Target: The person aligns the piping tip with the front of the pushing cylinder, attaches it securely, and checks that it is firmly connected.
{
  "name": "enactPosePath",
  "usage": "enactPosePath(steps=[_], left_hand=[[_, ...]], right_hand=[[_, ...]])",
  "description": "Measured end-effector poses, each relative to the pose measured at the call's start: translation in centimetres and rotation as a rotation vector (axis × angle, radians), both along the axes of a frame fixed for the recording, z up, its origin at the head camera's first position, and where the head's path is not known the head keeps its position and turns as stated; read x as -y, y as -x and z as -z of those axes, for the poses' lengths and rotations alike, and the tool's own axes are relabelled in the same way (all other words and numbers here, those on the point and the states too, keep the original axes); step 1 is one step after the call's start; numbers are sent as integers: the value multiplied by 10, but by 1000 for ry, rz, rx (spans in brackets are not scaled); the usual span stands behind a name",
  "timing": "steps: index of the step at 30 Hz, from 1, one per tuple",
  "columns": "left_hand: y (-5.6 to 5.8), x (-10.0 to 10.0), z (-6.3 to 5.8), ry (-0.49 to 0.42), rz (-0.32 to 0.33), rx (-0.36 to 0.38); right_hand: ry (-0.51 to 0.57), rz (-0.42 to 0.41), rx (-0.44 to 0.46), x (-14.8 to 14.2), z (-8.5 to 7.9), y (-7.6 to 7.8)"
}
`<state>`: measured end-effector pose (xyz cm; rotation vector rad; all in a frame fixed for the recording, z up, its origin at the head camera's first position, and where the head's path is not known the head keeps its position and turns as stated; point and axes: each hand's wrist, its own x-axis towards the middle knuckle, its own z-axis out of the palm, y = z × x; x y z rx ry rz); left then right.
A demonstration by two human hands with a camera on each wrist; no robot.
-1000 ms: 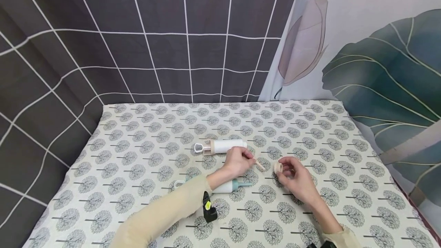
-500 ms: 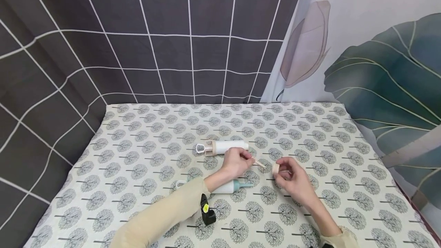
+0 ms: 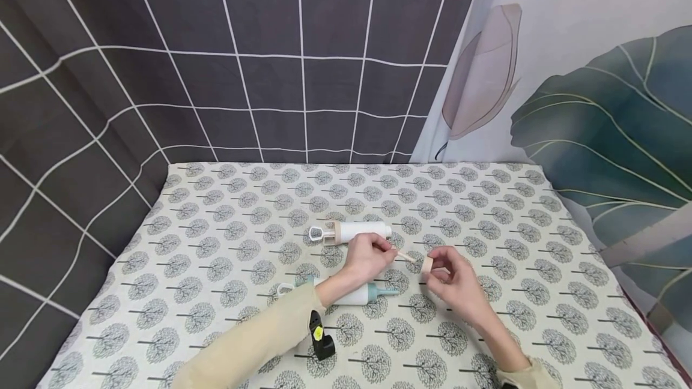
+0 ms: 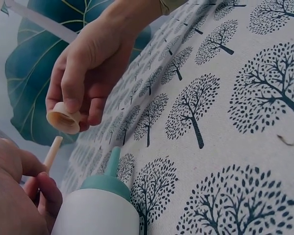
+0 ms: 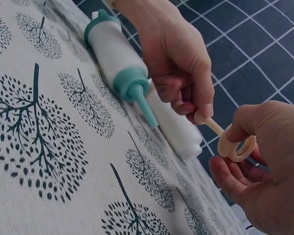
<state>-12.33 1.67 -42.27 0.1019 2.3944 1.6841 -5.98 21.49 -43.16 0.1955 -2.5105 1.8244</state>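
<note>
Beige nozzle (image 5: 214,127) was pinched by left fingers (image 5: 204,93), screw collar (image 5: 226,147) by right fingers (image 5: 227,180); joining was apparently not yet done.

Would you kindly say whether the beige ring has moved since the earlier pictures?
Yes, the ring moved leftward in the head view, nearer the teal nozzle.

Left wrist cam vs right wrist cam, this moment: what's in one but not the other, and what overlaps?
Left wrist only: the green leaf print on the wall hanging.
Right wrist only: the dark grid curtain and a second white bottle.
Both: left hand pinching a thin cream piece, right hand holding a cream ring, teal-tipped bottle, tree-print cloth.
</note>
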Motion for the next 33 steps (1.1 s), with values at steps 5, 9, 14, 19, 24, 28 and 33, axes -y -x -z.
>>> enactPosePath(steps=[5, 9, 14, 19, 24, 28, 33], left_hand=[[-3, 4, 0, -2, -3, -35], [-5, 7, 0, -15, -13, -41], [-8, 9, -2, -32, -30, -55], [-10, 10, -3, -52, -41, -52], [-12, 12, -3, -59, -50, -74], [-12, 14, -3, -66, -51, -100], [-13, 14, -4, -67, -48, -107]], right_hand=[[35, -15, -5, 6, -1, 1], [59, -23, -7, 9, -1, 2], [72, -28, -38, 15, 0, 4], [81, -34, -36, 19, 2, 6], [105, -38, 7, 23, 3, 9], [111, -36, 26, 27, 2, 10], [109, -35, 24, 30, 0, 10]])
